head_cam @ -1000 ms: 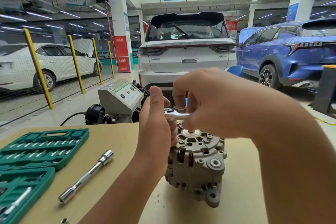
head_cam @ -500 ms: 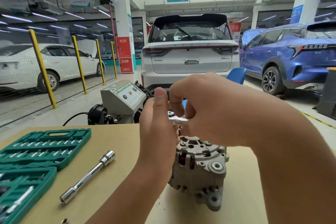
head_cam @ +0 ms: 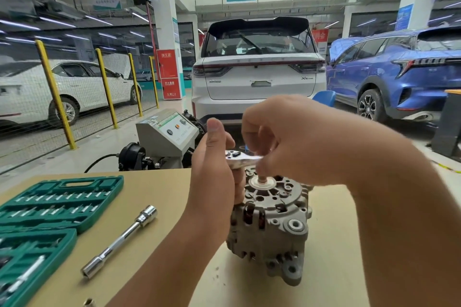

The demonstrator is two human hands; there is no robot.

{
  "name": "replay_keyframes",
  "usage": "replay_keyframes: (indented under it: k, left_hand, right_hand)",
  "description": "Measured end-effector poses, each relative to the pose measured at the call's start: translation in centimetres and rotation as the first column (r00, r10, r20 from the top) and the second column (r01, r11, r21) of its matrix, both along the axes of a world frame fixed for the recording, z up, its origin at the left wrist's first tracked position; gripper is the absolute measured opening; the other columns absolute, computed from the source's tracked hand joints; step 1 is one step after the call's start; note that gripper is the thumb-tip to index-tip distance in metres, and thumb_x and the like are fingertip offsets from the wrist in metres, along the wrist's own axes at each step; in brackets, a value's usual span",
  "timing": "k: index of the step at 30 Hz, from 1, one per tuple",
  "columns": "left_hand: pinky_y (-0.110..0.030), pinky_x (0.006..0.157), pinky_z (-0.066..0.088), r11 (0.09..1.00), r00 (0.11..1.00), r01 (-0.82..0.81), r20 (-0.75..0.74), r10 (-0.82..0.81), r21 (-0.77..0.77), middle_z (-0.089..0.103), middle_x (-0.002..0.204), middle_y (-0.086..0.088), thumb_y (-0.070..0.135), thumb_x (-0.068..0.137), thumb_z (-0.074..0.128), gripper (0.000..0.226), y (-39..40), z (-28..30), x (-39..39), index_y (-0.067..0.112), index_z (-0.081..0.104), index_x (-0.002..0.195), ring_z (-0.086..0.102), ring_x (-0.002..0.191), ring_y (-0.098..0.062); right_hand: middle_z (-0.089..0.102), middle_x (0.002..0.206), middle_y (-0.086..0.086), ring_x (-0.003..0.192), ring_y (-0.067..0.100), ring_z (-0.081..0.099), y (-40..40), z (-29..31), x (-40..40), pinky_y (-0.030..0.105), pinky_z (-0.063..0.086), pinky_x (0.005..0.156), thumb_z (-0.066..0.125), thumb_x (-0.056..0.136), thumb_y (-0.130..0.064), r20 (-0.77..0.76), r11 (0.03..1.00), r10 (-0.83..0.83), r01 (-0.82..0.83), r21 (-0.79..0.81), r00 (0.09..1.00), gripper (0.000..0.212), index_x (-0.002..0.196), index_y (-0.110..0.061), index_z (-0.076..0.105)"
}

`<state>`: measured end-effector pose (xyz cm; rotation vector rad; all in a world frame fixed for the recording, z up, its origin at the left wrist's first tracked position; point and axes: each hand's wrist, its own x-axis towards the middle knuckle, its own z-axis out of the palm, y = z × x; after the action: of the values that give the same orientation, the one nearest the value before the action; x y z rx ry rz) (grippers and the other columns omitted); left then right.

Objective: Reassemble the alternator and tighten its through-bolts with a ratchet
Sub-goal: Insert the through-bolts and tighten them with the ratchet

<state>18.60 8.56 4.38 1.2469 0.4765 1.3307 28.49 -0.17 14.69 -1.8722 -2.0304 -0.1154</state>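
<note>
A grey cast alternator (head_cam: 273, 222) stands on the tan table (head_cam: 154, 187), shaft end up with a pale washer around the shaft. Above its left top edge a chrome ratchet (head_cam: 240, 158) lies level. My right hand (head_cam: 299, 139) grips the ratchet's handle from the right, fingers curled over it. My left hand (head_cam: 214, 177) is wrapped around the left side of the alternator, just under the ratchet head, thumb pointing up; its fingers hide the socket or bolt below the head.
A chrome extension bar (head_cam: 119, 242) lies on the table left of the alternator. An open green socket case (head_cam: 50, 209) fills the left edge. A small socket (head_cam: 88, 302) sits at the front edge. Behind the table stand a grey machine (head_cam: 169, 132) and parked cars.
The ratchet handle has swung slightly in my right hand above the alternator. The left hand stays in place. The view has shifted a little.
</note>
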Motion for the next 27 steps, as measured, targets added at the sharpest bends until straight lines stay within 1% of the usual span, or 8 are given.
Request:
replay_keyframes:
  k: [3, 7, 12, 17, 20, 21, 23, 27]
  left_hand:
    - [-0.020, 0.039, 0.024, 0.998, 0.998, 0.056, 0.024, -0.055, -0.040, 0.029, 0.045, 0.011, 0.084, 0.074, 0.050, 0.068, 0.3, 0.0, -0.1, 0.018, 0.046, 0.088, 0.022, 0.038, -0.011]
    - [-0.035, 0.048, 0.041, 1.000, 1.000, -0.026, -0.017, 0.027, 0.011, 0.052, 0.053, -0.007, 0.082, 0.083, 0.046, 0.065, 0.5, 0.1, -0.2, 0.023, 0.061, 0.106, 0.047, 0.048, -0.023]
    - [-0.015, 0.040, 0.034, 0.991, 0.999, -0.052, 0.007, 0.052, 0.122, 0.047, 0.048, 0.012, 0.068, 0.090, 0.046, 0.038, -0.2, -0.2, 0.5, 0.038, 0.060, 0.070, 0.041, 0.037, -0.005]
    - [-0.022, 0.040, 0.033, 0.991, 0.997, -0.079, -0.005, 0.080, 0.107, 0.045, 0.050, 0.010, 0.068, 0.091, 0.046, 0.042, -0.1, -0.1, 0.4, 0.036, 0.062, 0.070, 0.037, 0.039, -0.007]
    - [-0.028, 0.048, 0.044, 0.985, 0.994, -0.111, 0.021, 0.109, 0.135, 0.058, 0.063, 0.003, 0.033, 0.109, 0.046, 0.040, 0.3, -0.5, 0.5, 0.029, 0.066, 0.076, 0.056, 0.054, -0.012]
    - [-0.026, 0.047, 0.044, 0.984, 0.993, -0.115, 0.021, 0.113, 0.133, 0.057, 0.061, 0.004, 0.024, 0.111, 0.045, 0.043, 0.4, -0.6, 0.4, 0.029, 0.066, 0.074, 0.056, 0.053, -0.011]
    - [-0.023, 0.039, 0.036, 0.990, 0.998, -0.064, 0.006, 0.063, 0.123, 0.047, 0.050, 0.007, 0.041, 0.109, 0.045, 0.041, 0.2, -0.6, 0.0, 0.028, 0.062, 0.074, 0.044, 0.041, -0.011]
    - [-0.019, 0.038, 0.026, 0.995, 0.995, 0.087, -0.053, -0.084, 0.055, 0.032, 0.042, 0.010, 0.073, 0.089, 0.042, 0.053, 0.3, -0.2, -0.4, 0.021, 0.049, 0.089, 0.025, 0.037, -0.007]
  right_hand:
    - [0.060, 0.087, -0.010, 0.080, 0.015, 0.060, 0.4, -0.4, -0.1, 0.032, 0.056, 0.069, 0.068, 0.087, -0.011, 0.030, 0.997, -0.062, 0.061, 0.044, 0.998, 0.020, 0.080, -0.026, 0.057]
    - [0.058, 0.071, -0.011, 0.058, 0.001, 0.052, -0.1, -0.3, -1.2, 0.015, 0.038, 0.038, 0.073, 0.083, -0.020, 0.058, 0.998, 0.024, -0.027, 0.050, 0.998, 0.018, 0.077, -0.027, 0.058]
    - [0.058, 0.079, -0.010, 0.067, 0.005, 0.053, 0.2, -0.1, -0.9, 0.020, 0.038, 0.050, 0.068, 0.089, -0.014, 0.031, 0.999, -0.031, 0.030, 0.031, 0.999, 0.022, 0.077, -0.026, 0.055]
    - [0.054, 0.083, -0.011, 0.070, 0.002, 0.048, -0.3, 0.1, -1.0, 0.023, 0.041, 0.055, 0.065, 0.089, -0.016, 0.081, 0.999, 0.015, -0.018, 0.031, 0.997, 0.021, 0.077, -0.027, 0.052]
    - [0.056, 0.089, -0.009, 0.070, 0.002, 0.054, -1.2, 0.4, -1.5, 0.016, 0.039, 0.044, 0.065, 0.085, -0.030, 0.126, 0.993, 0.120, -0.119, -0.012, 0.985, 0.009, 0.084, -0.031, 0.056]
    - [0.055, 0.098, -0.020, 0.077, -0.006, 0.055, -1.3, 0.4, -1.6, 0.014, 0.042, 0.043, 0.068, 0.082, -0.031, 0.110, 0.990, 0.143, -0.141, -0.024, 0.984, 0.012, 0.085, -0.033, 0.057]
    - [0.056, 0.098, -0.025, 0.076, -0.011, 0.055, -1.1, 0.4, -1.0, 0.009, 0.044, 0.049, 0.071, 0.082, -0.023, 0.070, 0.993, 0.116, -0.114, -0.031, 0.991, 0.017, 0.083, -0.034, 0.058]
    - [0.059, 0.090, -0.012, 0.082, 0.009, 0.058, -0.2, 0.2, 0.7, 0.032, 0.057, 0.074, 0.067, 0.088, -0.006, 0.036, 0.999, -0.042, 0.041, 0.021, 0.998, 0.024, 0.083, -0.029, 0.058]
